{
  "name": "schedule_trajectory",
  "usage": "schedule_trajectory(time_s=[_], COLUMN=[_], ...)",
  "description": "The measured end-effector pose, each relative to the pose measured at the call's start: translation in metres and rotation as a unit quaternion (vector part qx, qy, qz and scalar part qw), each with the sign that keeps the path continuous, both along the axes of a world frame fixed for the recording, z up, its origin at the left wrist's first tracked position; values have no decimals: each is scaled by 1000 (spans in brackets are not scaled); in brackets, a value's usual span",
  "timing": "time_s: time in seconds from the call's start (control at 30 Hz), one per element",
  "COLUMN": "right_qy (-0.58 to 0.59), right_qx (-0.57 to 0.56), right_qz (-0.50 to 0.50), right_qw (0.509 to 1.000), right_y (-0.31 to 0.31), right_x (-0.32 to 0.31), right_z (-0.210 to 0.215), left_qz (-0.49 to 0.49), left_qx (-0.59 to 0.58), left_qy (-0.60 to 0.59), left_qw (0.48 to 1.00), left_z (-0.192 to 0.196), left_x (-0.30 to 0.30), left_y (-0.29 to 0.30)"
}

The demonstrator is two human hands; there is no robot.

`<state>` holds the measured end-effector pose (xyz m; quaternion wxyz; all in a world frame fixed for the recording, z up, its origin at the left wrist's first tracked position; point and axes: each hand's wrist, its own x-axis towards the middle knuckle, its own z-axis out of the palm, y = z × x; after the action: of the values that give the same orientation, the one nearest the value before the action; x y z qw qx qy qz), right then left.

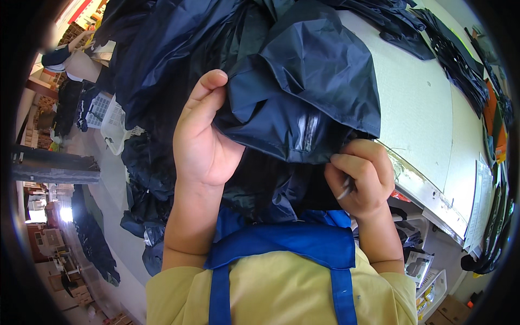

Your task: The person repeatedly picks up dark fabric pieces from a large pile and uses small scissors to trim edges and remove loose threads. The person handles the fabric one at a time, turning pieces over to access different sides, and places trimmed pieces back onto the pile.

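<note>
A dark navy piece of shiny fabric (pixel 325 70), which looks like part of a garment, is spread in front of my chest. A short pale, glossy strip (pixel 309 131) shows near its lower hem. My left hand (pixel 205 135) grips the fabric's left edge, palm turned up and fingers curled against it; part of the hand is hidden under the cloth. At the hem's right corner, my right hand (pixel 364 176) is closed with fingertips pinched on the edge. A thin silvery thing (pixel 344 190) shows inside that hand, too covered to name.
More dark fabric (pixel 157 59) is heaped to the left and beneath. On the right runs a white table (pixel 414 97) with dark garments (pixel 449 59) on its far side. White baskets (pixel 115 127) stand at left, near another person (pixel 81 62). A shelf holding packages (pixel 420 265) is below the table.
</note>
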<state>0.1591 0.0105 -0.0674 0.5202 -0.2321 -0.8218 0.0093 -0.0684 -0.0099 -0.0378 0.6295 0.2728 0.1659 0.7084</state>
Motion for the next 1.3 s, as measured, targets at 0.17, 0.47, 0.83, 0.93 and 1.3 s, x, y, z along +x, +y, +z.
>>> schedule_trajectory(time_s=[0.17,0.47,0.83,0.93,1.3], right_qy=[39,36,61,56,80], right_qx=[6,16,-253,-231,-288], right_qz=[-11,31,56,83,165], right_qw=[999,999,964,968,940], right_y=[-3,-4,-16,-11,-11], right_x=[1,-3,-8,-9,13], right_z=[4,10,31,31,20], left_qz=[229,-134,-35,-6,-29], left_qx=[8,-171,-69,-85,-77], left_qy=[318,214,217,207,176], left_qw=[920,952,973,975,981], left_z=[2,-11,-21,-16,-14], left_x=[11,46,52,55,48], left_y=[-11,-49,-43,-43,-47])
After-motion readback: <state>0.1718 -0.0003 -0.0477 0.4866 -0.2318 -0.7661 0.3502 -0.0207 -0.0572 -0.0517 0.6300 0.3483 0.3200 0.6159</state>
